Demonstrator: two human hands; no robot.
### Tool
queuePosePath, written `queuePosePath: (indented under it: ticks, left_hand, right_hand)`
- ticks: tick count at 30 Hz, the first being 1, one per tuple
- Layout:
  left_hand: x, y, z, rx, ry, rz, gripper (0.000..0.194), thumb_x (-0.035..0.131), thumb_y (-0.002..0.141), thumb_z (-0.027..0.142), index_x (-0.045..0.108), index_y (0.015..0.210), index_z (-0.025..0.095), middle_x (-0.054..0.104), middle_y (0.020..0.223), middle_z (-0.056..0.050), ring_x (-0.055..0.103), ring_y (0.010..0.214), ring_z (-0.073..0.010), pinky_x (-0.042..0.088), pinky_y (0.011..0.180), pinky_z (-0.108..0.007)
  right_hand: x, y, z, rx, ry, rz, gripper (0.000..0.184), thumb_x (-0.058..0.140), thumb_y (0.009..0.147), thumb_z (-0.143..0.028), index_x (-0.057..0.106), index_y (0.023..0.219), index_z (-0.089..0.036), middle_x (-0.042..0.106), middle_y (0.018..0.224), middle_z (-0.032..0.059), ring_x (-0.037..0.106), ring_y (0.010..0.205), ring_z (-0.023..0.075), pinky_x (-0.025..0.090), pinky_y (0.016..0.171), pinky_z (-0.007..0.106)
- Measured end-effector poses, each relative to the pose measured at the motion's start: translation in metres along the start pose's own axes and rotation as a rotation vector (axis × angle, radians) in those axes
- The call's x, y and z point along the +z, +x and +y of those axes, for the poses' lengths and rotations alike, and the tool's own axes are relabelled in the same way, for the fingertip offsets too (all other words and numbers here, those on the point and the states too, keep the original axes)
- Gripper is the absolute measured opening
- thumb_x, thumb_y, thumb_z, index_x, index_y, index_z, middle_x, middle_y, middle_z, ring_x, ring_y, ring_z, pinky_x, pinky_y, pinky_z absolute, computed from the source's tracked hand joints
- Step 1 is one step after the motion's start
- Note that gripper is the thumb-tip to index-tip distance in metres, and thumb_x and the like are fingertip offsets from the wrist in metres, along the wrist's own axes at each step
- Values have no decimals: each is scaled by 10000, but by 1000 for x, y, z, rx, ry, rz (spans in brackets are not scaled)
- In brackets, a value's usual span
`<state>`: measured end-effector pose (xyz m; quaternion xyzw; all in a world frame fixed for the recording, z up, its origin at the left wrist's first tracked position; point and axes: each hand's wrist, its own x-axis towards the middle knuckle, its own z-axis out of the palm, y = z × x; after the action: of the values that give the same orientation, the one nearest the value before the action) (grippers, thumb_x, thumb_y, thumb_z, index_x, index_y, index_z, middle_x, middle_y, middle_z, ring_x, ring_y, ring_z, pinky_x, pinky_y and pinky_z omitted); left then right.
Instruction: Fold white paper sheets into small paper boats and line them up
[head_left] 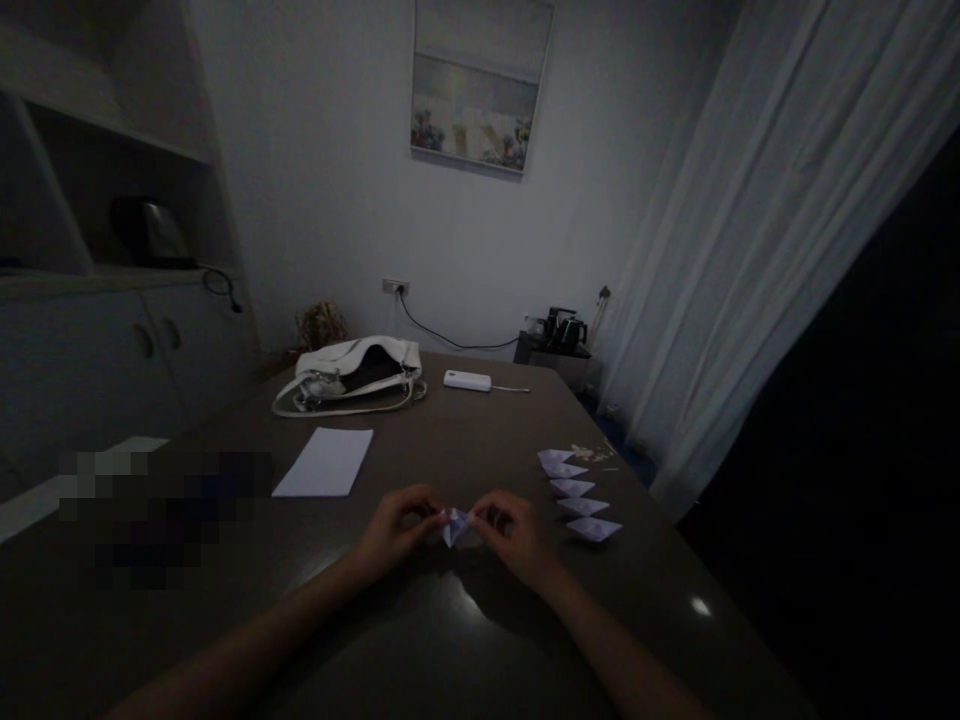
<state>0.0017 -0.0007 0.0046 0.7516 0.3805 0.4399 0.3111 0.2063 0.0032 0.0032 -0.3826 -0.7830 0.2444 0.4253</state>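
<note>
Between my two hands, just above the dark table (420, 640), is a small folded paper boat (454, 527) of pale paper. My left hand (403, 525) pinches its left corner between thumb and fingers. With a similar pinch, my right hand (512, 530) grips the right corner. To the right of my right hand stand several folded paper boats (593, 528) in a row running away from me. Beyond my left hand lies a stack of white paper (326, 463).
A white handbag (360, 370) rests at the table's far left. Near the far edge lies a white power bank (467, 381) with a strap. A blurred-out patch (180, 510) covers something at left. A pale curtain (720, 230) hangs at right.
</note>
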Motion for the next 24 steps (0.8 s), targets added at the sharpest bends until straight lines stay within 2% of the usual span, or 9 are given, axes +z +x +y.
queuePosePath:
  ticks: [9,17,24]
  left_hand:
    - [-2,0,-9,-129,-93,57,232,563,823,369,609,835,142,667,813,-52,624,770,-195,478,696,-282]
    - [-1,-1,-12,-132,-156,91,218,545,831,368,563,853,152,662,897,-72,612,830,-204,475,730,-303]
    - [1,0,-15,-149,-251,121,270,551,811,436,494,811,171,659,934,-74,609,862,-206,475,756,-314]
  right_hand:
    - [-3,2,0,71,11,50,110,564,809,-259,597,778,-159,599,700,12,549,616,111,395,527,198]
    - [-1,1,5,90,34,83,136,533,834,-295,568,805,-166,603,727,19,558,630,119,392,522,203]
    - [0,0,8,97,49,102,166,528,842,-330,560,825,-168,608,735,23,559,617,119,399,523,204]
